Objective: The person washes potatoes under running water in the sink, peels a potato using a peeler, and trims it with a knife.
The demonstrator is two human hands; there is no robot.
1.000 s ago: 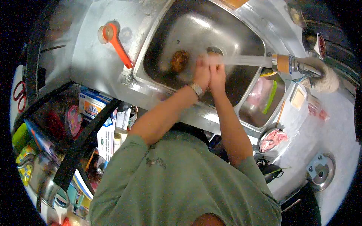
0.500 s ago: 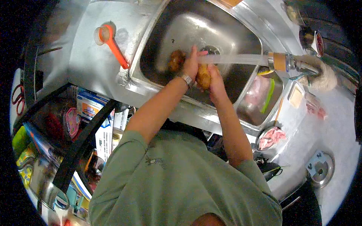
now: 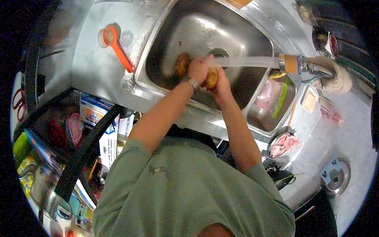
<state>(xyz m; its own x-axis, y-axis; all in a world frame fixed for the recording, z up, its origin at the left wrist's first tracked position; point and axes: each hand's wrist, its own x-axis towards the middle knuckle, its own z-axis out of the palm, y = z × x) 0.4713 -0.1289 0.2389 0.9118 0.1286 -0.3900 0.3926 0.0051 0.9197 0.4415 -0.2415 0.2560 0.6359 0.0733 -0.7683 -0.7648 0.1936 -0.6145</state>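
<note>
"Well, what surrounds the hands?"

"The large sink (image 3: 244, 31) fills the upper middle; a stream of water (image 3: 252, 61) crosses it from the faucet (image 3: 321, 70) at the right; the drain (image 3: 218, 52) lies just above the hands, and a second potato (image 3: 183, 64) rests on the sink floor, just left of them."

"And farther out?"

"An orange-handled tool (image 3: 122, 57) lies at the upper left; a clear bag with a green strip (image 3: 272, 94) sits in the small basin (image 3: 260, 118), right of centre; a dish of pink meat (image 3: 284, 144) stands below and to its right."

"Does anything block the view?"

"Yes; the left hand (image 3: 198, 70) covers part of the potato (image 3: 212, 78), and is too blurred to tell how its fingers are set; the right hand (image 3: 222, 86) has its fingers closed around the potato's other side."

"How does that potato look?"

"Yellow-brown and rounded, with darker patches; it is in the hands over the sink, in the upper middle of the frame, below the stream."
</note>
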